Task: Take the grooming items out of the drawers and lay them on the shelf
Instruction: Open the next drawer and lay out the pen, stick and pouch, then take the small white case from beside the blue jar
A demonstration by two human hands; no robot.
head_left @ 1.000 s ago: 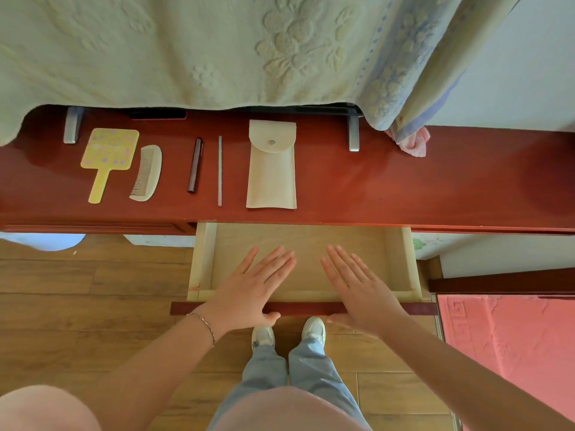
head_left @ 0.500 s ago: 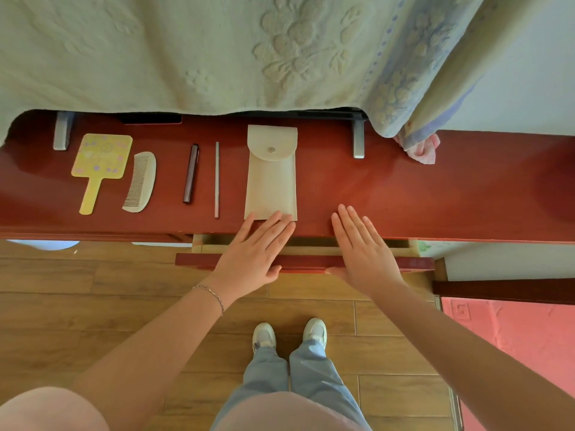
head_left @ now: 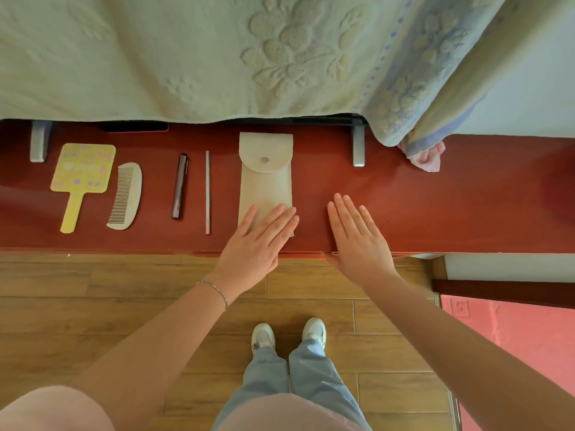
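Flat hands [head_left: 308, 241] at shelf [head_left: 435, 213] edge

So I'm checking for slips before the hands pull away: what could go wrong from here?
The left hand lies flat over the near end of the beige pouch, so drawing back could drag it off the shelf edge. The right hand has its thumb tucked under that edge and might get pinched. The thin rod could roll if the shelf is bumped.
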